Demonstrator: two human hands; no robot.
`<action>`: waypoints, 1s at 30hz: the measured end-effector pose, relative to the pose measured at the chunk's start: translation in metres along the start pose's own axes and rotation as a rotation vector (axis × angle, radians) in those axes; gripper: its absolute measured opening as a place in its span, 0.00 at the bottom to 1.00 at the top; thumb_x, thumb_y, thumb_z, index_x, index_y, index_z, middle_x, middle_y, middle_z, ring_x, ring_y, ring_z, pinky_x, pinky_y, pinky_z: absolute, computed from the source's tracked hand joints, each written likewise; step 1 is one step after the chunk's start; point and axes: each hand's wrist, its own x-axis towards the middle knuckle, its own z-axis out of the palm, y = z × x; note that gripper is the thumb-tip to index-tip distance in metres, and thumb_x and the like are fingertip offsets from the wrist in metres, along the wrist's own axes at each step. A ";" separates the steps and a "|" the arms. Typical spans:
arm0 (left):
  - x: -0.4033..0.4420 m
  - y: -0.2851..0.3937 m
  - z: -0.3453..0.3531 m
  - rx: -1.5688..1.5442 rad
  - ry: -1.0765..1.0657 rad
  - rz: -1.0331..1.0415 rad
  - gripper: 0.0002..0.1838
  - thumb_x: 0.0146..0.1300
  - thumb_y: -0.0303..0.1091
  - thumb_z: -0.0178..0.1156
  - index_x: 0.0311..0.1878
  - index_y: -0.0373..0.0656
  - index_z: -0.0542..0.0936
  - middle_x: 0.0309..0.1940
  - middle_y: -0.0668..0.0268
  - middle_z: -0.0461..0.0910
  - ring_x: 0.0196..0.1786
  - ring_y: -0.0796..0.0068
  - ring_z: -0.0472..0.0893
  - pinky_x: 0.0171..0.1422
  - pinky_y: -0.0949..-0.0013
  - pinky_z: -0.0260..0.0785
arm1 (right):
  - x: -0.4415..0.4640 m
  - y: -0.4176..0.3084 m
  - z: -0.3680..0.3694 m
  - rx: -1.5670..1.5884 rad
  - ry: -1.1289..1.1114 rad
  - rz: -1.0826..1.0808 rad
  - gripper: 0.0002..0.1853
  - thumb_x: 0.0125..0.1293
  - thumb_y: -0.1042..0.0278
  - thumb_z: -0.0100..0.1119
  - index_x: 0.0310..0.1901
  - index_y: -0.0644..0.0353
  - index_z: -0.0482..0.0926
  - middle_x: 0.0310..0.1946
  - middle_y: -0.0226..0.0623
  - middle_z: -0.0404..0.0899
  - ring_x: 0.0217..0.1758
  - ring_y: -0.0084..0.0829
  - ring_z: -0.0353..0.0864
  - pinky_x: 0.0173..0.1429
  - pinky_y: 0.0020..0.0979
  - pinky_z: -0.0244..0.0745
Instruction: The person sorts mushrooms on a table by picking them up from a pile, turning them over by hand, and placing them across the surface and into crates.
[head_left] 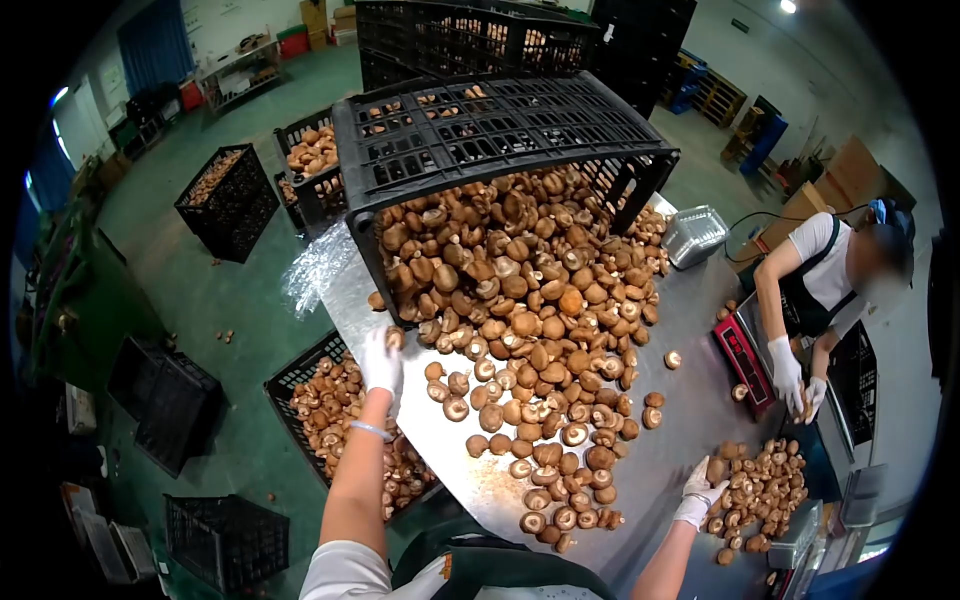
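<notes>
Head view: a dark crate (505, 135) lies on its side across the upper middle of the frame, brown mushrooms (545, 290) spreading from its open side over the metal tabletop (690, 400) towards the lower middle. Left of centre, the gloved left hand (382, 360) has its fingers closed on one mushroom at the tabletop's edge, above a mushroom-filled floor crate (308, 365). At lower right, the gloved right hand (703, 494) is curled around another mushroom on the left side of a smaller pile (765, 490). A clear plastic tray (694, 236) sits right of the tipped crate. At far right, a co-worker (815, 265) in white gloves stands beside a red device (743, 362).
</notes>
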 end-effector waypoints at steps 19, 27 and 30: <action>-0.085 0.058 0.016 0.150 -0.226 0.266 0.25 0.60 0.48 0.58 0.58 0.46 0.76 0.68 0.57 0.62 0.71 0.47 0.56 0.73 0.48 0.47 | -0.162 0.371 0.074 -2.206 -1.733 -0.839 0.43 0.53 0.50 0.68 0.70 0.40 0.57 0.70 0.46 0.55 0.71 0.51 0.56 0.67 0.48 0.61; -0.122 0.051 0.022 -0.018 -0.185 0.330 0.26 0.52 0.38 0.65 0.56 0.41 0.74 0.57 0.55 0.70 0.67 0.45 0.60 0.68 0.49 0.54 | -0.168 0.350 0.030 -2.039 -1.938 -0.972 0.32 0.52 0.61 0.66 0.61 0.42 0.69 0.54 0.38 0.69 0.61 0.43 0.65 0.58 0.43 0.68; -0.134 0.050 0.021 -0.054 -0.172 0.287 0.26 0.52 0.37 0.65 0.56 0.41 0.74 0.60 0.55 0.68 0.68 0.45 0.58 0.69 0.49 0.52 | -0.175 0.325 0.023 -1.973 -2.020 -1.103 0.27 0.55 0.66 0.62 0.59 0.44 0.71 0.53 0.38 0.70 0.61 0.45 0.65 0.59 0.43 0.67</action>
